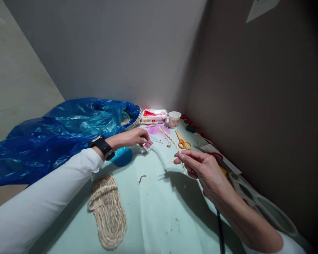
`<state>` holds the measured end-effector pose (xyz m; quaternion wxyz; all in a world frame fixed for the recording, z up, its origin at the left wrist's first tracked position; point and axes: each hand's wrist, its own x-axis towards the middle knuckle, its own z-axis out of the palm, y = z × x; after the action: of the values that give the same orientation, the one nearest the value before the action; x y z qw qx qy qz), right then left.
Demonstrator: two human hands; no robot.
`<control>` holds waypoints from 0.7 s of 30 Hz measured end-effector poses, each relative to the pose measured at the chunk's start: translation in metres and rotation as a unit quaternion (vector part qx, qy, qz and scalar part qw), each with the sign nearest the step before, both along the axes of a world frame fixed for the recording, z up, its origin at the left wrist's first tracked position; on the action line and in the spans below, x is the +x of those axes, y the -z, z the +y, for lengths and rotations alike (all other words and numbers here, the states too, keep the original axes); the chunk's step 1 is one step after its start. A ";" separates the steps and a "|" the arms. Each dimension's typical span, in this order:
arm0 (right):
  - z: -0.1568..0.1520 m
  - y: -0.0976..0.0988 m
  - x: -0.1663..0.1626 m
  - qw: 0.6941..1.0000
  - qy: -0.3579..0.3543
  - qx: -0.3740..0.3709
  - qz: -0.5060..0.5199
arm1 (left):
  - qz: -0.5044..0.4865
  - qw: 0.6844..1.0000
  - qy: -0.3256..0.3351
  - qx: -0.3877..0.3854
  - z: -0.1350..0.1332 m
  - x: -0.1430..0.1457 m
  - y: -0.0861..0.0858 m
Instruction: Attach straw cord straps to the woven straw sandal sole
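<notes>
Between the fingertips of my left hand [131, 138], closed in a pinch, is a small flat pink piece [148, 144]; whether it is paper or cloth I cannot tell. A dark watch is on that wrist. My right hand [201, 165] pinches a pale braided straw strand [167, 134], whose plait points away toward the wall and whose loose ends hang below the fingers. A woven straw slipper [110, 215] lies on the green table cover [148, 218], nearer than my left hand. Yellow-orange scissors [184, 144] rest just beyond my right hand.
A big blue plastic bag [63, 121] spreads across the left, with woven straw pieces at its mouth. A paper cup [174, 120] and a red-and-white packet [159, 116] stand by the back wall. Tape rolls [277, 211] line the right wall. A blue round object [122, 157] sits beneath my left wrist.
</notes>
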<state>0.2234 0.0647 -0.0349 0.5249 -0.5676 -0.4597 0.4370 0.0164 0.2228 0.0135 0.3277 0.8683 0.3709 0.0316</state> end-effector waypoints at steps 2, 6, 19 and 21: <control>0.000 -0.001 0.002 1.000 0.005 0.003 0.002 | 0.042 0.999 0.011 0.024 0.002 0.013 0.003; -0.004 -0.006 -0.001 1.000 -0.009 -0.001 -0.005 | 0.111 0.992 0.041 0.048 0.005 0.025 0.007; -0.007 0.001 -0.014 0.993 -0.099 -0.051 0.043 | 0.092 0.988 0.068 0.104 -0.014 0.018 0.014; -0.008 0.004 -0.016 0.990 -0.114 -0.063 0.053 | 0.065 0.987 0.040 0.144 -0.023 0.008 0.005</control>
<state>0.2079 0.0562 -0.0390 0.4584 -0.5193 -0.4647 0.5516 0.0243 0.2003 0.0084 0.1759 0.9207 0.3481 0.0154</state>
